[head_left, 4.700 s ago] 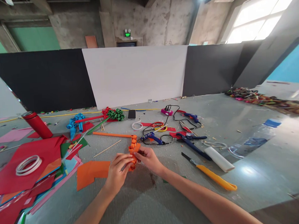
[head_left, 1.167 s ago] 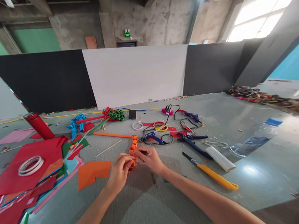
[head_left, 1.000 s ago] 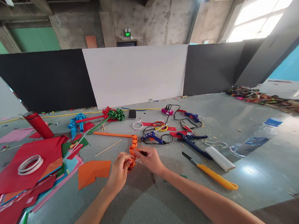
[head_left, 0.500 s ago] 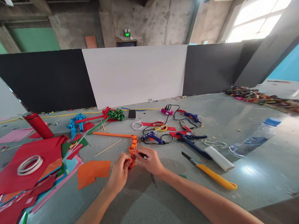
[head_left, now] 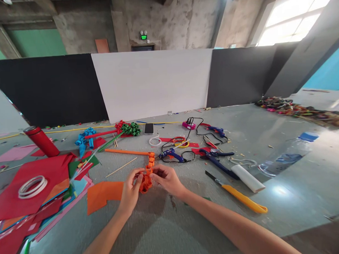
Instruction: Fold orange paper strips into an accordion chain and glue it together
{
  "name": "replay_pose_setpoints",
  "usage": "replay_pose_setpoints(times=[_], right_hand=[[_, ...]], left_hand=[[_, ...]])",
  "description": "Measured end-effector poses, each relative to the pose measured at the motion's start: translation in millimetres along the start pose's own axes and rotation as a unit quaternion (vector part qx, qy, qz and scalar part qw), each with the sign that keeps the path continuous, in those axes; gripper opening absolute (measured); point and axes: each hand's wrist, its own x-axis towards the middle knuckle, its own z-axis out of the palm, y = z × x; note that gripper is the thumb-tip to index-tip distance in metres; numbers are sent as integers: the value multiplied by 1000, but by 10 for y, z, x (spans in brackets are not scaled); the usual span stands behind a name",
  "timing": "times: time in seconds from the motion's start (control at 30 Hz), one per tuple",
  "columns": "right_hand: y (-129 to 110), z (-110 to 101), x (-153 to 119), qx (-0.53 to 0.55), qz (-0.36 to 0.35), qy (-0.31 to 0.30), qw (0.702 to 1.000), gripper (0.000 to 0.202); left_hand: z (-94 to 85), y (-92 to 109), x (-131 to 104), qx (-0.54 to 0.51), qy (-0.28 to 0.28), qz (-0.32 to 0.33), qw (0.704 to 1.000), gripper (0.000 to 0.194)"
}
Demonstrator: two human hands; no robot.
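Observation:
An orange looped paper strip (head_left: 145, 185) is between my two hands, its lower part curled into a round cluster. My left hand (head_left: 132, 187) pinches the cluster from the left. From the right, the fingers of my right hand (head_left: 166, 178) are closed on the strip's edge. The strip runs upward in a row of loops to the end of an orange-wrapped stick (head_left: 128, 152) lying on the floor. Left of my hands lies a notched piece of orange paper (head_left: 105, 196). A blue glue gun (head_left: 172, 154) rests just beyond my right hand.
Right of my arm lie a yellow utility knife (head_left: 242, 198), a white roll (head_left: 248, 179), blue pliers (head_left: 218, 162) and a plastic bottle (head_left: 288, 157). Red paper sheets (head_left: 48, 171) and a red flask (head_left: 42, 141) are at the left. Further back are paper flowers (head_left: 131, 128) and a phone (head_left: 149, 128).
The orange cluster has turned and now shows more of its loops between my hands. My left hand has shifted slightly left and opened its grip wider around it.

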Motion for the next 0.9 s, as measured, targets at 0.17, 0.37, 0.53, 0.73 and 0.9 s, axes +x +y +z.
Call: replay_pose_setpoints(times=[0.17,0.37,0.53,0.73,0.9], right_hand=[[-39,39,-22,15,10,-16,1000,35],[-20,27,-22,-20,8,-38,999,35],[-5,-8,-45,-96,-25,-79,992,31],[-38,-23,-51,-164,-55,-92,981,30],[-15,-27,-40,-159,-60,-80,982,28]], left_hand=[[3,-38,19,-20,12,-49,999,49],[-9,-115,34,-105,17,-76,991,59],[-19,-94,34,-69,30,-60,995,43],[-26,-58,-10,60,46,8,997,34],[-33,-42,-30,154,61,101,981,26]])
